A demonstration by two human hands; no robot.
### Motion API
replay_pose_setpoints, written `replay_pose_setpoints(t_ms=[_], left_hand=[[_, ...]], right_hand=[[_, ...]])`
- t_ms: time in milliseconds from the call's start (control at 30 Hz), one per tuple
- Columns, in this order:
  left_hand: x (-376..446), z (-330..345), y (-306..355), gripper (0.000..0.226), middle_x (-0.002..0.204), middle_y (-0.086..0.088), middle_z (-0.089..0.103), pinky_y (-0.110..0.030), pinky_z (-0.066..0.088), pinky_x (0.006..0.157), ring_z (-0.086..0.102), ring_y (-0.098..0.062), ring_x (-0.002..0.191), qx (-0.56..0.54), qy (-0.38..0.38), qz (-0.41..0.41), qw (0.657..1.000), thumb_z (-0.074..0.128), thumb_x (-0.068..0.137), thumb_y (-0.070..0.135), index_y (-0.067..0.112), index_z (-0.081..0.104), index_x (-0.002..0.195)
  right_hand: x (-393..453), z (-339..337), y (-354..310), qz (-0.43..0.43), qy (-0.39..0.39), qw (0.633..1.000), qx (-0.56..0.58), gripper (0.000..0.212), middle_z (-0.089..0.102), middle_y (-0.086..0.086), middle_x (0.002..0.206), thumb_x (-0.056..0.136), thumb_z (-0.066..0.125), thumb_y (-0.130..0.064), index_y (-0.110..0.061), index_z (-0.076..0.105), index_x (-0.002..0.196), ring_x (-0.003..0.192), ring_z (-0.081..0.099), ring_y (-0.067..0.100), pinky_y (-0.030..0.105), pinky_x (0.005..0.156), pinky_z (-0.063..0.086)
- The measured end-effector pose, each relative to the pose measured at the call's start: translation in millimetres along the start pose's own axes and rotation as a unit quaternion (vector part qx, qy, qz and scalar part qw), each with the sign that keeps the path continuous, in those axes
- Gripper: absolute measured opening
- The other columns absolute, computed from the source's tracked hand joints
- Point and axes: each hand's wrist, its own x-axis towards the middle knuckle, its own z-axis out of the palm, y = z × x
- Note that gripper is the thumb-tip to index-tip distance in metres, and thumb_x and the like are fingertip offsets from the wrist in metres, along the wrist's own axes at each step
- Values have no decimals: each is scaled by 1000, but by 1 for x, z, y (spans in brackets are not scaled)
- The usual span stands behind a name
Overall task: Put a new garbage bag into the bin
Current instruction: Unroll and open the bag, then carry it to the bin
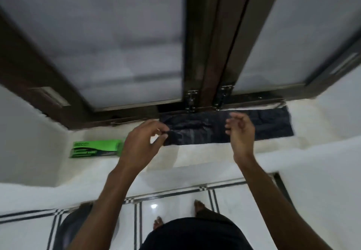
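A folded black garbage bag (205,130) lies flat along a white window ledge (195,155), just below the window frame. My left hand (142,144) pinches the bag's left end between thumb and fingers. Over the middle of the bag hovers my right hand (241,130), fingers apart and curled, holding nothing. The dark round bin (78,228) stands on the floor at the lower left, partly hidden by my left forearm.
A green box of bags (95,149) lies on the ledge to the left. Frosted window panes in a dark frame (203,54) with latches rise behind the ledge. Below are white floor tiles (175,206) with dark stripes and my bare feet.
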Motion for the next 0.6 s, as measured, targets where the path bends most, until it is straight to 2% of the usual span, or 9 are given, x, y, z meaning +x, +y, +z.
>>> replay_pose_setpoints(t_ms=[67, 100, 133, 200, 300, 367, 433, 500, 600], left_hand=[[21, 30, 36, 13, 96, 10, 69, -35, 56, 77, 66, -5, 83, -33, -36, 26, 998, 71, 86, 17, 24, 71, 97], [30, 42, 53, 12, 95, 10, 70, -33, 56, 77, 66, -4, 84, -51, -51, 38, 997, 70, 87, 17, 23, 72, 96], [37, 55, 70, 11, 94, 10, 71, -31, 57, 77, 66, -3, 84, -69, -64, 51, 994, 69, 88, 17, 23, 72, 97], [48, 80, 99, 10, 91, 12, 71, -30, 57, 76, 66, -1, 84, -98, -89, 70, 989, 68, 89, 18, 23, 72, 96], [55, 112, 131, 9, 88, 15, 70, -32, 57, 76, 66, 0, 83, -121, -118, 71, 983, 65, 90, 22, 27, 71, 94], [54, 127, 146, 9, 88, 16, 70, -31, 57, 77, 66, 0, 83, -130, -130, 60, 981, 63, 91, 23, 27, 71, 94], [50, 138, 157, 11, 88, 16, 70, -28, 56, 78, 65, 0, 84, -130, -139, 45, 981, 61, 92, 22, 27, 71, 94], [45, 144, 163, 12, 89, 17, 70, -27, 56, 80, 65, 1, 84, -125, -150, 31, 980, 60, 93, 23, 28, 71, 95], [36, 147, 169, 13, 90, 19, 70, -26, 56, 81, 65, 0, 85, -127, -152, 12, 980, 60, 93, 23, 29, 71, 95]], right_hand=[[29, -41, -3, -58, 94, 989, -95, 19, 67, 6, 103, 99, 51, -11, -11, 63, 113, 87, 61, 11, 15, 78, 47], [42, -59, -3, -84, 136, 972, -172, 23, 66, 8, 111, 99, 50, -14, -10, 63, 118, 97, 60, 16, 14, 83, 45], [55, -78, -2, -102, 169, 947, -254, 28, 64, 12, 117, 98, 50, -16, -8, 62, 121, 106, 58, 23, 21, 90, 44], [77, -111, 5, -101, 194, 896, -386, 37, 58, 17, 129, 97, 50, -22, -6, 58, 130, 118, 51, 35, 38, 98, 42], [101, -148, 20, -38, 171, 858, -483, 50, 44, 18, 146, 98, 50, -34, -7, 49, 139, 130, 39, 38, 46, 104, 38], [115, -162, 29, -11, 136, 854, -502, 51, 40, 16, 149, 98, 50, -39, -9, 51, 139, 133, 35, 38, 46, 105, 37], [128, -167, 33, -12, 111, 867, -486, 42, 46, 13, 145, 96, 55, -37, -13, 61, 130, 131, 38, 36, 41, 104, 38], [135, -168, 36, -35, 107, 885, -452, 28, 58, 9, 130, 91, 63, -33, -16, 70, 113, 122, 46, 32, 33, 96, 39], [127, -174, 30, -29, 95, 935, -341, 13, 69, 4, 100, 88, 68, -27, -15, 68, 94, 101, 61, 26, 27, 82, 43]])
